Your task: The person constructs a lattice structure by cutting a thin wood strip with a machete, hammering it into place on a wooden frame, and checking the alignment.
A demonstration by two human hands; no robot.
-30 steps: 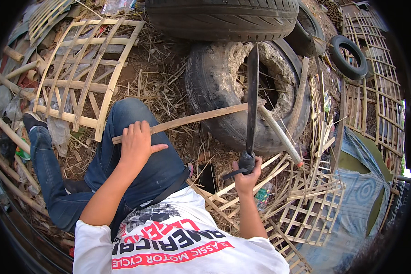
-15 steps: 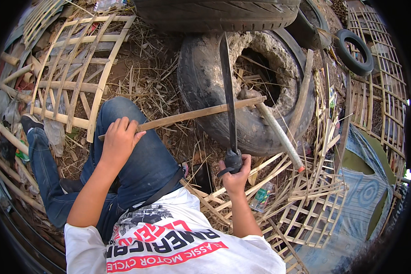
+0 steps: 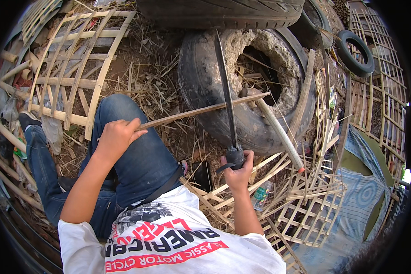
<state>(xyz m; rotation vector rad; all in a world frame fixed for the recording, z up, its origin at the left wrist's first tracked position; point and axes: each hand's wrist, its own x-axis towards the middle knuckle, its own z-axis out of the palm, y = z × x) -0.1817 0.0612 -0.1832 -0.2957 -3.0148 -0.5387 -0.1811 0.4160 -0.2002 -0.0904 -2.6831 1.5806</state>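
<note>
My left hand (image 3: 120, 137), above my bent knee, is closed on one end of a long bamboo strip (image 3: 187, 113). The strip slants up to the right, its far end over the concrete-lined rim of a big tyre (image 3: 194, 86). In my right hand (image 3: 239, 171) is the dark wrapped handle of a long machete (image 3: 226, 86), its blade pointing away from me. The blade crosses the strip on its upper side; whether the edge touches or cuts it I cannot tell. A hammer with a pale pipe-like handle (image 3: 281, 134) lies against the tyre, its head on the rim.
Another tyre (image 3: 219, 13) rests above the big one, and a small tyre (image 3: 355, 53) lies far right. Woven bamboo lattices (image 3: 80, 64) stand at left and right. Loose bamboo strips (image 3: 260, 182), a plastic bottle (image 3: 261, 195) and a blue cloth (image 3: 365, 192) lie to my right.
The machete's tip has swung slightly left. The bamboo strip has turned about its length and now shows a narrower face. My left hand has shifted slightly, its grip turned.
</note>
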